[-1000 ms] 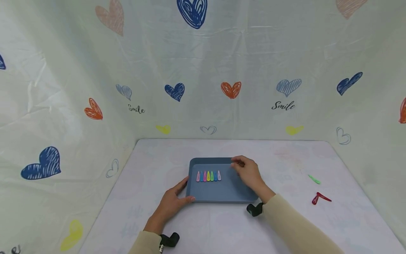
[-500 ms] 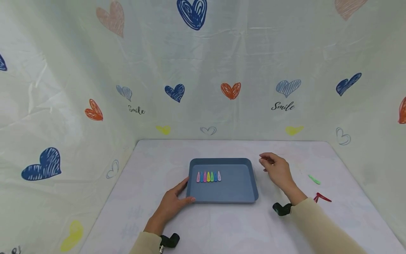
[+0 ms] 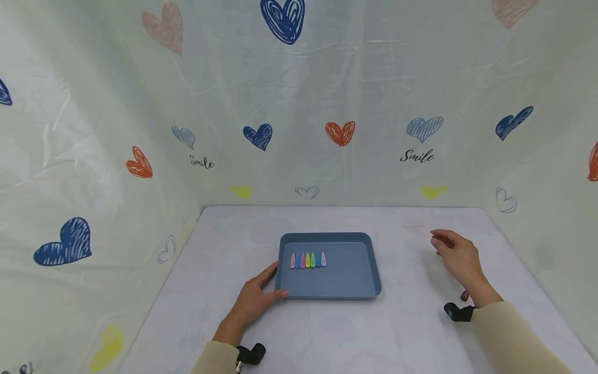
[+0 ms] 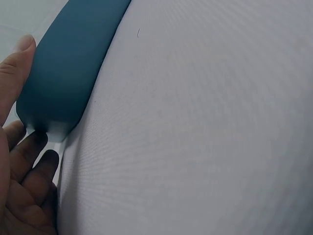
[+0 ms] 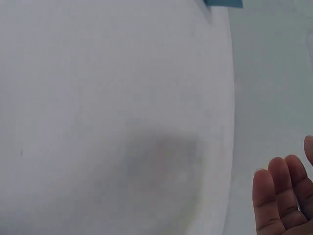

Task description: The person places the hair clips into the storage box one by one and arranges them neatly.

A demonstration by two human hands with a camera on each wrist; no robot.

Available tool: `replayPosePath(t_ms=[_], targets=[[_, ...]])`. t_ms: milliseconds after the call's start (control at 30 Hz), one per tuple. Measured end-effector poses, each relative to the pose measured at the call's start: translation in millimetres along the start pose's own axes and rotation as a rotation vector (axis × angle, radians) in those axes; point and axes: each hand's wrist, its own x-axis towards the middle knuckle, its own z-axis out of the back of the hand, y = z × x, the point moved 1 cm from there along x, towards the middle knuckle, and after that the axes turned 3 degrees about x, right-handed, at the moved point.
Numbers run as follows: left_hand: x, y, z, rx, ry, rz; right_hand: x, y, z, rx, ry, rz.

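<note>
A blue-grey tray [image 3: 341, 283] lies on the table with several snap hair clips [image 3: 308, 260] side by side in its left half, coloured pink, blue, yellow, green and pale lilac. My left hand [image 3: 254, 300] holds the tray's near left corner, thumb at the front rim and fingers along the left side. In the left wrist view, its fingertips [image 4: 36, 139] meet the tray wall. Over the table to the right, my right hand [image 3: 460, 259] is raised with loosely bent fingers and nothing visible in them. A dark red hair clip [image 3: 464, 295] shows partly beside the right wrist.
The white table [image 3: 355, 332] backs onto a pale curtain [image 3: 374, 88] printed with hearts. Black wrist cameras [image 3: 251, 354] sit on both wrists. The right hand and forearm hide the green clip and most of the red one.
My right hand has moved right, from over the tray to the table's right side, now covering the green clip. The left hand, tray and clip row have stayed in place.
</note>
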Motion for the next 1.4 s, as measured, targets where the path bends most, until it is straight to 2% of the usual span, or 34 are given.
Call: replayPosePath(t_ms=[300, 533, 700, 1033, 1167, 1267, 1400], targets=[[1.1, -0.5, -0.5, -0.012, 0.007, 0.007, -0.8, -50.1, 38.6, -0.062, 0.01, -0.154], [0.6, -0.4, 0.0, 0.001, 0.005, -0.002, -2.2, -74.1, 48.8, -0.077, 0.021, -0.261], [0.6, -0.3, -0.5, -0.007, 0.002, -0.001, -3.5, -78.9, 48.0, -0.084, 0.031, -0.291], [-0.5, -0.9, -0.2, -0.03, 0.003, 0.014, -3.5, -78.8, 45.4, -0.066, 0.051, -0.244], [0.3, 1.6, -0.7, -0.036, 0.005, 0.008, -4.2, -75.1, 44.9, -0.041, 0.082, -0.267], [0.8, 3.1, -0.9, -0.04, 0.005, 0.003, -4.8, -74.5, 45.3, -0.055, 0.092, -0.288], [1.0, 3.6, -0.8, -0.04, 0.005, 0.001, -5.8, -77.6, 46.8, -0.116, 0.097, -0.27]])
